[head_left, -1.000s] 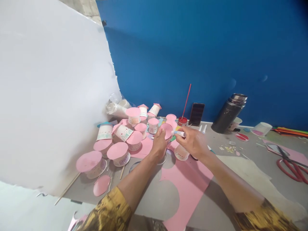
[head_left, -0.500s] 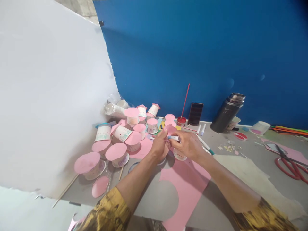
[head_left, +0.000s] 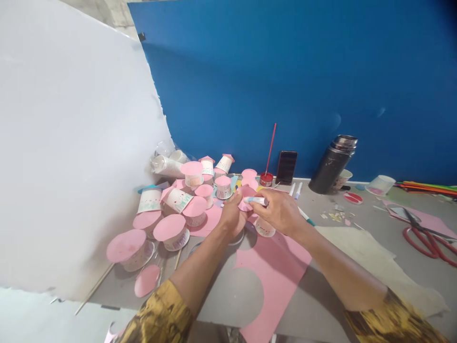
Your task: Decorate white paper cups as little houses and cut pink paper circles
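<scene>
Head view, the sole one on file: the left hand (head_left: 232, 215) is closed on a small pink disc (head_left: 246, 192), held up above the table (head_left: 307, 305). The right hand (head_left: 282, 209) pinches a pen (head_left: 258, 201), lying across the disc's face; whether its tip touches, I cannot tell. In my judgement, this pen work calls for the left thumb bracing the rim and light, short strokes, since thin card would likely bend under pressure. Turning the disc, not the wrist, should give even marks. A cup (head_left: 265, 228) sits just below the right hand; fingers should clear it
</scene>
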Motion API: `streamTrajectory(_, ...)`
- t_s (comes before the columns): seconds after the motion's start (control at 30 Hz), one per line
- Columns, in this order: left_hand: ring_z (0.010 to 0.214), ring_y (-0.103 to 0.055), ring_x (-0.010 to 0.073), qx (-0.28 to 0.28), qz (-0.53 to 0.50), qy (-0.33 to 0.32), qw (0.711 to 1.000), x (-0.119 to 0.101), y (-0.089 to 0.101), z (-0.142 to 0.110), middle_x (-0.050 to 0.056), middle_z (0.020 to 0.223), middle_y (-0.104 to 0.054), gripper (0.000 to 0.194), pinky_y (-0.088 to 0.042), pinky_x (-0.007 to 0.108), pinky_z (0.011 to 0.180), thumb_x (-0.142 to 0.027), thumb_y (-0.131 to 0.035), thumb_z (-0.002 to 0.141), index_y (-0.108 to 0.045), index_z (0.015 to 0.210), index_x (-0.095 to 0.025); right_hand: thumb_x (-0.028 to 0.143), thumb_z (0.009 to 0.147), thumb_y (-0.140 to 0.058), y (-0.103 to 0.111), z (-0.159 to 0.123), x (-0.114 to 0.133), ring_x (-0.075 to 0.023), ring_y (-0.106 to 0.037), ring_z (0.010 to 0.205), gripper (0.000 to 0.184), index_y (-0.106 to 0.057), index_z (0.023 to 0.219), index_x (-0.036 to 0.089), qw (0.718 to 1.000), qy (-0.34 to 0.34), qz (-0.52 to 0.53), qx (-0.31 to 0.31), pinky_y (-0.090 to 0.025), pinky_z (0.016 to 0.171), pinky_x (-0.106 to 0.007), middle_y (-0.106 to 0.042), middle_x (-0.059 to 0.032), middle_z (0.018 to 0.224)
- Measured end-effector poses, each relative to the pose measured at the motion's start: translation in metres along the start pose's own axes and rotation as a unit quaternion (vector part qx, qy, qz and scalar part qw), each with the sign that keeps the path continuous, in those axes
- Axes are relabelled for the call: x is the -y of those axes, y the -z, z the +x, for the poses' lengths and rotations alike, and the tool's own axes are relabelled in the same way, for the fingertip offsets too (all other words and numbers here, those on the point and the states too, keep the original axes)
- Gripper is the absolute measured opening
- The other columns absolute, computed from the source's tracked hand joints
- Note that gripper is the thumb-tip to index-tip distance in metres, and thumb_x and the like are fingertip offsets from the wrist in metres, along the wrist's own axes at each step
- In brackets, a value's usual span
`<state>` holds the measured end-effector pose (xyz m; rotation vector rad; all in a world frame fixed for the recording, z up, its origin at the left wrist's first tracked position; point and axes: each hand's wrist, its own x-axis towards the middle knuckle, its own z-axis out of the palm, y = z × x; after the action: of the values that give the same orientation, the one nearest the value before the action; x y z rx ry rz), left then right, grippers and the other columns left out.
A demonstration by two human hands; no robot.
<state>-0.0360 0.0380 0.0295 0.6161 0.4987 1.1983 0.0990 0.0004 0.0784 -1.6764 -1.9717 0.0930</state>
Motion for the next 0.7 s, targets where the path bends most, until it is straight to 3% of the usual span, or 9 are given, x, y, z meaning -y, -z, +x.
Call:
streamTrajectory(0.1, 0.102, -0.072, 0.0255, 0.048, -0.041, 0.04, 0.997, -0.001, -0.002, -0.002, 0.012, 0.103, -0.076, 0.032, -0.056, 0.041, 0.095, -0.04, -0.063, 0.096, -0.069, 0.114, -0.014, 0.034, 0.091, -0.059, -0.006, -0.001, 0.0, -0.0184, -0.061, 0.072, 0.019, -0.074, 0.09, 0.024, 0.999, 0.016, 0.033, -0.028, -0.033, 0.063, -0.029, -0.074, -0.0031, 0.081)
streamTrajectory(0.23, 0.098, -0.072, 0.0215, 0.043, -0.079, 0.041, 0.995, -0.001, -0.003, -0.001, 0.009, 0.099, -0.076, 0.028, -0.056, 0.033, 0.093, -0.039, -0.063, 0.096, -0.071, 0.107, -0.015, 0.031, 0.092, -0.058, -0.013, -0.003, -0.002, -0.0175, -0.062, 0.074, 0.019, -0.076, 0.097, 0.027, 0.998, 0.044, 0.046, -0.021, -0.035, 0.066, -0.028, -0.076, -0.002, 0.088)
streamTrajectory(0.57, 0.104, -0.072, 0.0255, 0.039, -0.044, 0.035, 0.998, -0.002, -0.001, 0.0, 0.012, 0.107, -0.076, 0.041, -0.057, 0.037, 0.093, -0.045, -0.066, 0.093, -0.069, 0.122, -0.015, 0.025, 0.084, -0.06, -0.007, 0.0, 0.002, -0.017, -0.053, 0.064, 0.017, -0.068, 0.069, 0.023, 0.998, 0.054, -0.017, 0.019, -0.025, 0.058, -0.03, -0.067, -0.0018, 0.069)
streamTrajectory(0.7, 0.107, -0.071, 0.0271, 0.03, -0.047, 0.023, 0.998, -0.005, 0.001, 0.002, 0.013, 0.107, -0.076, 0.043, -0.058, 0.039, 0.092, -0.049, -0.066, 0.093, -0.069, 0.12, -0.016, 0.027, 0.082, -0.061, 0.003, -0.001, 0.004, -0.016, -0.051, 0.06, 0.012, -0.069, 0.074, 0.023, 0.998, 0.045, -0.009, 0.054, -0.026, 0.057, -0.028, -0.064, 0.0001, 0.066)
